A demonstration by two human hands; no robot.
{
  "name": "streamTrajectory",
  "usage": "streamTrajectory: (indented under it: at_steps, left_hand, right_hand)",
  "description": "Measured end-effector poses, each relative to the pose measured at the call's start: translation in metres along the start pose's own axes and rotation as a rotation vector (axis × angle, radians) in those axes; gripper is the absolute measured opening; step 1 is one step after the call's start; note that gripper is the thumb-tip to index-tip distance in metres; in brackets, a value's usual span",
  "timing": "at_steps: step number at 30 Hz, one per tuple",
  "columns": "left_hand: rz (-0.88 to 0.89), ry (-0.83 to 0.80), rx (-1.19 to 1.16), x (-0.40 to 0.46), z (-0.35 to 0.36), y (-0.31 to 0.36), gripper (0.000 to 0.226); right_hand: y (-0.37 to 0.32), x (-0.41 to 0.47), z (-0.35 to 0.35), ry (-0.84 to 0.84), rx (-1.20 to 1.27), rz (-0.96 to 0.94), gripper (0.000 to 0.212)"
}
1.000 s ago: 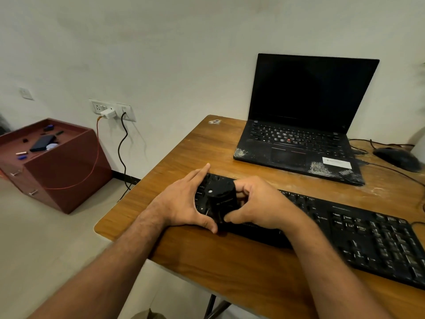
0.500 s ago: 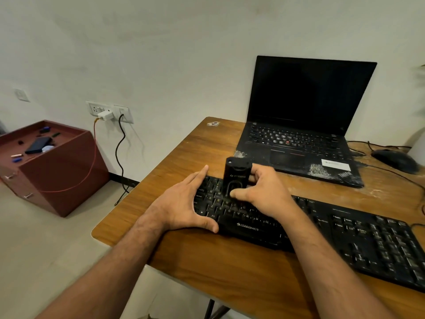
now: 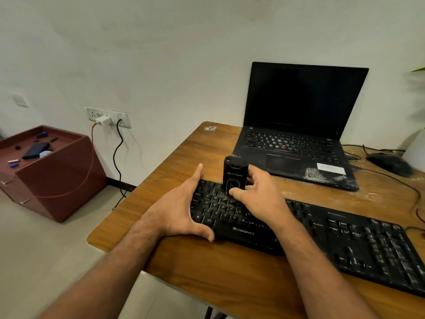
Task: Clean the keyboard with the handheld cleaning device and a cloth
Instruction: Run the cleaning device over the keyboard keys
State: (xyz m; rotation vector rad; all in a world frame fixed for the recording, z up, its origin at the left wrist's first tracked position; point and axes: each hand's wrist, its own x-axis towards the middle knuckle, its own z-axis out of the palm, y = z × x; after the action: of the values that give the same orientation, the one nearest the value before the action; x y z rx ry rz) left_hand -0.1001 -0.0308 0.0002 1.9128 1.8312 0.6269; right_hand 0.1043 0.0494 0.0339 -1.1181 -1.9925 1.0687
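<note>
Two hands, boxy black cleaning device (image 3: 235,178), matte keyboard (image 3: 322,238), woodgrain desk (image 3: 207,272)

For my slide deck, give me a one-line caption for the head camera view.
Right hand stands a black handheld cleaner upright on the keyboard while the left hand steadies its end.

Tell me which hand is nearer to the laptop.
Right. The right hand holds the cleaning device just in front of the laptop; the left hand braces the keyboard's left end, farther away.
</note>
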Motion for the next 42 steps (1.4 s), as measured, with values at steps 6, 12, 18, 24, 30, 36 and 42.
streamTrajectory:
  at_steps: [6,12,18,24,30,36,42]
  left_hand:
    - [0.069,0.093,-0.107,-0.001,0.011,0.015,0.166]
    - [0.043,0.044,0.133,0.005,0.018,0.016,0.165]
    - [0.052,0.046,0.077,0.006,0.016,0.015,0.162]
    - [0.069,0.009,0.173,0.005,0.015,0.015,0.140]
    - [0.069,0.031,0.156,0.003,0.016,0.015,0.135]
    - [0.066,0.037,0.144,0.003,0.015,0.017,0.145]
    - [0.054,0.041,0.131,0.003,0.015,0.018,0.149]
  right_hand:
    - [0.004,0.005,0.007,-0.083,0.072,0.006,0.047]
    - [0.005,0.014,0.000,0.091,-0.128,-0.035,0.044]
    - [0.004,0.010,-0.006,0.037,-0.111,-0.023,0.044]
    - [0.008,0.015,-0.011,0.146,-0.135,-0.024,0.045]
    - [0.010,0.015,-0.009,0.195,-0.140,-0.001,0.046]
    - [0.008,0.015,-0.005,0.097,-0.095,-0.025,0.046]
    - [0.004,0.011,-0.007,0.046,-0.092,-0.068,0.045]
